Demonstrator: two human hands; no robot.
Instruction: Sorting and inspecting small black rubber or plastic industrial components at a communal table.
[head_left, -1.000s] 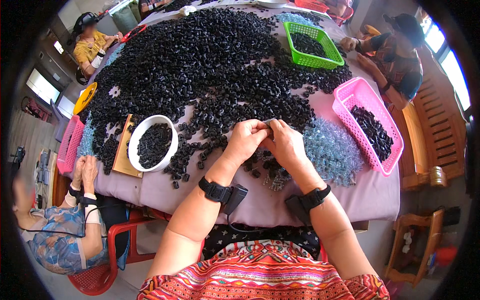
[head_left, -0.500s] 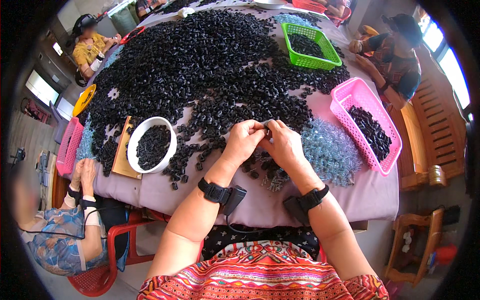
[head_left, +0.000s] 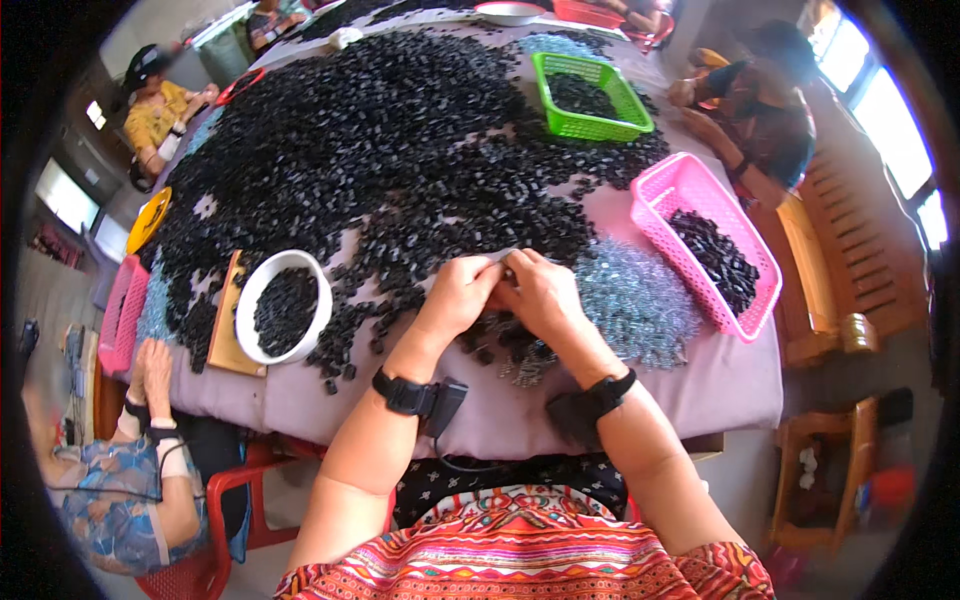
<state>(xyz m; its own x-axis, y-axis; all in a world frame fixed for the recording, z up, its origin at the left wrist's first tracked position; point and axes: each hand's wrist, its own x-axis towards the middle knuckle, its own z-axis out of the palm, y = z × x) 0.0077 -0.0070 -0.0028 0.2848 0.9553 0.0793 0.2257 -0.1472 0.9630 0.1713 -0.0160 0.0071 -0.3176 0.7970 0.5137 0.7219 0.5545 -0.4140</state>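
Note:
My left hand and my right hand meet at the near edge of a broad heap of small black plastic pieces. Fingers of both are closed and pinched together, fingertips touching. Whatever is between them is too small and too covered to make out. Right beside my right hand lies a pile of small clear, bluish pieces. A few black pieces and clear bits lie on the cloth under my hands.
A white bowl of black pieces stands left, against a wooden board. Right are a pink basket and a green basket, both holding black pieces. Co-workers sit around the cloth-covered table; one's clasped hands rest at the left edge.
The whole view has shifted, so the table and my arms appear slightly farther left. My hands stay together at the same spot by the heap, fingers still pinched.

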